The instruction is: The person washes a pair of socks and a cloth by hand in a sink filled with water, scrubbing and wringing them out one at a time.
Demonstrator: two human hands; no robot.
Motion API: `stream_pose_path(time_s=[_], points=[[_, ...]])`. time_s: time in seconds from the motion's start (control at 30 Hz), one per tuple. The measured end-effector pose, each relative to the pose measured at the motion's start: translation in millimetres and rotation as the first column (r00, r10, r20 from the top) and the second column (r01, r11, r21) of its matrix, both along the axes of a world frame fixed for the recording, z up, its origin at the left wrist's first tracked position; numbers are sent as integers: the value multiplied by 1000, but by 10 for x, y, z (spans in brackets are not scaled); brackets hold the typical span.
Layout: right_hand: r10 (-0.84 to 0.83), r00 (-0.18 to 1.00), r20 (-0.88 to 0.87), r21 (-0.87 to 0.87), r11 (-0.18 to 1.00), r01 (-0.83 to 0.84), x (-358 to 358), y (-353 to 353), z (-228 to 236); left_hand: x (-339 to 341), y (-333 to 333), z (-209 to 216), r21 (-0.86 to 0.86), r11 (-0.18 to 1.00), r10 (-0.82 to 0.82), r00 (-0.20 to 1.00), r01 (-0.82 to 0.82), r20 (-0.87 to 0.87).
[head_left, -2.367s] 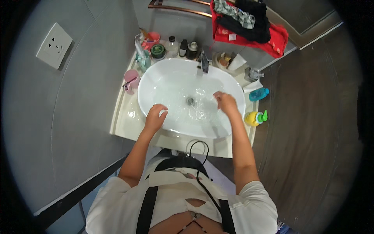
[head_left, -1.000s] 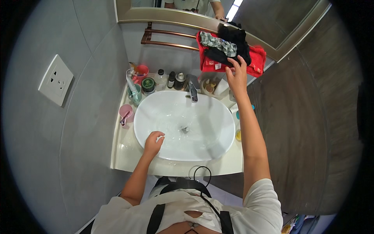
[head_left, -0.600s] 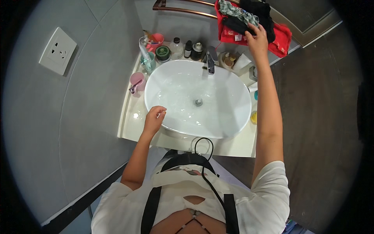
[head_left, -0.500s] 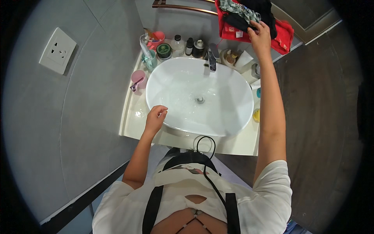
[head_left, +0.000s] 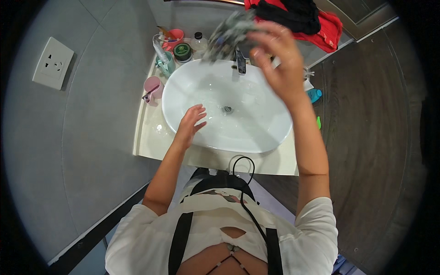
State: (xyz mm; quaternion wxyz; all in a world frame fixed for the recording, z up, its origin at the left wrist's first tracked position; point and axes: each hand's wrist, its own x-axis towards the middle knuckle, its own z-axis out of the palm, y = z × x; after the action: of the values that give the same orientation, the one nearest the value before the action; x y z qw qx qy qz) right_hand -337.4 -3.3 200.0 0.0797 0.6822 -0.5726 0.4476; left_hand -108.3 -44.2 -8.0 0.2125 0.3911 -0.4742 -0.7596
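Note:
A crumpled grey-and-white patterned cloth [head_left: 228, 36], smeared by motion, hangs from the fingers of my right hand [head_left: 280, 62] above the back of the sink. It hides part of the dark faucet [head_left: 240, 65] and some bottles behind it. My left hand [head_left: 191, 123] hovers over the left front of the white oval sink [head_left: 256, 130], fingers apart and nothing in them. Water droplets show in the basin around the metal drain [head_left: 228, 109].
Along the counter's left and back stand a pink mug [head_left: 153, 87], a teal cup [head_left: 166, 65] with a toothbrush, a coral cup [head_left: 174, 39], a green-lidded jar [head_left: 183, 52] and a clear bottle [head_left: 199, 42]. Black cloth [head_left: 293, 17] and red cloth [head_left: 329, 34] lie back right. A blue bottle [head_left: 314, 95] is at right.
My right hand has lifted the patterned cloth off the red and black cloths and brought it left over the sink's back. My left hand has moved up over the basin, its fingers spreading.

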Motion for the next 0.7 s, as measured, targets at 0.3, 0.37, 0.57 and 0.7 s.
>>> stream_pose_path(time_s=[0.3,0.37,0.57,0.7], points=[[116,924,365,404,874,-270,748,449,-1477,-32,-46,-125,756,653,520,693,55,-500],[85,924,373,388,890,-239,624,505,-1924,116,-138,-357,758,650,505,720,45,-476],[-353,897,264,709,702,68,122,525,-3182,309,-162,-358,826,499,690,696,-261,-197],[-430,900,-70,883,394,256,118,337,-3543,430,-84,-293,832,513,699,665,-211,-262]])
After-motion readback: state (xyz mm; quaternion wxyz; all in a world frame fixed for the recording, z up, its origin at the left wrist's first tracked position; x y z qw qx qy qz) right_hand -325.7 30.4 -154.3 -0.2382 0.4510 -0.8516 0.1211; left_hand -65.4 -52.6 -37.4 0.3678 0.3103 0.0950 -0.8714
